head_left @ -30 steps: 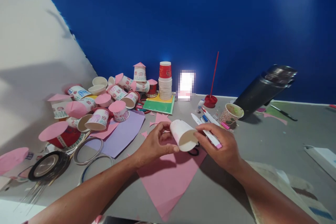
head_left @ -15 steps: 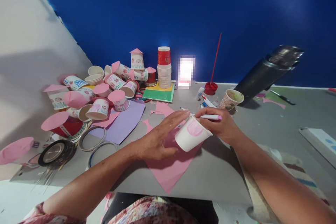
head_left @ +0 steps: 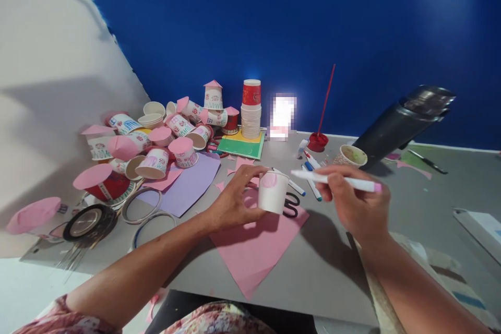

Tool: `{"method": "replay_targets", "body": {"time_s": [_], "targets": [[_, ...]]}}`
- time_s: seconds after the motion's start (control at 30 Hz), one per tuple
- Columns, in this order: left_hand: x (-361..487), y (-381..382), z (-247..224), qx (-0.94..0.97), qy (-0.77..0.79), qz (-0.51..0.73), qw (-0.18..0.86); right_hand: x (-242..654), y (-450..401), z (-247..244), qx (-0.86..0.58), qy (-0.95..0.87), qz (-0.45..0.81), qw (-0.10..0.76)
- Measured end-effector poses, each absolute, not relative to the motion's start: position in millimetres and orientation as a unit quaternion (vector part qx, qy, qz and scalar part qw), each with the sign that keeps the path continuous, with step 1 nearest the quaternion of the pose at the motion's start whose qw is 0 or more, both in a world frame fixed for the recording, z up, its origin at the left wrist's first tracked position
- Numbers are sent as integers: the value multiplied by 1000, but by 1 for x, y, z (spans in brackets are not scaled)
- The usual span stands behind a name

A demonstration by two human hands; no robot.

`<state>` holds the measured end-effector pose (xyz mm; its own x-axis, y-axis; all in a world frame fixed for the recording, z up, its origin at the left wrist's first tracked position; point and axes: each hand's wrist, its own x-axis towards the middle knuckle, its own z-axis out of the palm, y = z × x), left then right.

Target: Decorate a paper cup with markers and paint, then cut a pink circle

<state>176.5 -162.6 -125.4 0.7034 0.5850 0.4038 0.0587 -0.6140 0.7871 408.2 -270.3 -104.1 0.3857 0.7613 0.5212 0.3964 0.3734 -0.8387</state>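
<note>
My left hand [head_left: 235, 199] grips a white paper cup [head_left: 274, 195] between thumb and fingers, its wide rim up. A pink patch is drawn on the cup's upper left side. To the right of the cup, my right hand [head_left: 358, 201] is closed round a marker [head_left: 348, 181] with a white barrel and pink end; its tip points left, apart from the cup. Below lies a sheet of pink paper [head_left: 250, 255]. The black handles of a pair of scissors [head_left: 291, 204] show beside the cup; the blades are hidden.
On the left are several decorated cups [head_left: 152, 163], tape rolls [head_left: 141, 206] and purple paper [head_left: 183, 188]. A cup stack [head_left: 251, 115] stands on a green and yellow book [head_left: 240, 146]. Behind my right hand are loose markers [head_left: 311, 182], a patterned cup [head_left: 353, 156] and a black flask [head_left: 399, 122].
My right hand has moved right, taking the marker away from the cup. My left hand has turned the cup more upright. The scissors' handles have come into sight.
</note>
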Motion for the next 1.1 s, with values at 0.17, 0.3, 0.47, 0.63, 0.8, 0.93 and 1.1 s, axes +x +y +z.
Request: {"method": "replay_targets", "body": {"time_s": [0.17,0.3,0.47,0.63,0.8,0.93,1.1], "targets": [[178,-164,-126,819,227,338,405,392,-286,-93,-516,-661,38,543],[179,-163,-125,822,239,324,403,387,-287,-90,-500,-687,17,527],[179,-163,-127,825,241,320,399,388,-284,-91,-510,-694,21,508],[179,-164,-128,827,244,319,393,389,-282,-93,-516,-704,20,487],[179,-165,-128,826,243,317,397,388,-281,-92,-515,-709,11,481],[179,-164,-129,827,244,315,396,388,-280,-92,-522,-709,18,474],[179,-163,-130,826,239,316,402,388,-280,-93,-514,-714,11,474]]}}
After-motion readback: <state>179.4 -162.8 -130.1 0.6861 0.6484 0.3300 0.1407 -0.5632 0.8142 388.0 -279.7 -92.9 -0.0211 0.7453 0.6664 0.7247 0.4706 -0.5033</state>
